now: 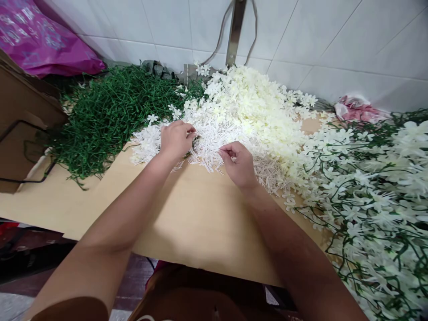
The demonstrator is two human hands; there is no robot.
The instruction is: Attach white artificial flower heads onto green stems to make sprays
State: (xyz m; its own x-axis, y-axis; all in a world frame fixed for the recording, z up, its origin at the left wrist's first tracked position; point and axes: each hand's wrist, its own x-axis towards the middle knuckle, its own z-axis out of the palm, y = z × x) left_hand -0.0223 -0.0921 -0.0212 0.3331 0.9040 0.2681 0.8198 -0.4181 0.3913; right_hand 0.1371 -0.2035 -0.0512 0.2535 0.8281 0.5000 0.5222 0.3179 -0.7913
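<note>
My left hand (177, 139) is closed at the near edge of the pile of white stamens (214, 133), with a bit of green plastic stem (187, 154) showing under its fingertips. To its right, my right hand (239, 164) pinches thumb and forefinger together over the same stamens. What sits in that pinch is too small to make out. Behind both hands rises a heap of cream-white artificial petals (254, 98). Green plastic stems (123, 111) lie bunched in a large pile on the left.
Assembled white flower sprays (364, 196) with green stems cover the right side of the tan board (200, 209). A cardboard box (26, 116) and a purple bag (56, 42) stand at the left. White tiles (301, 35) back the table, with a crumpled pink-white bag (359, 109) near them.
</note>
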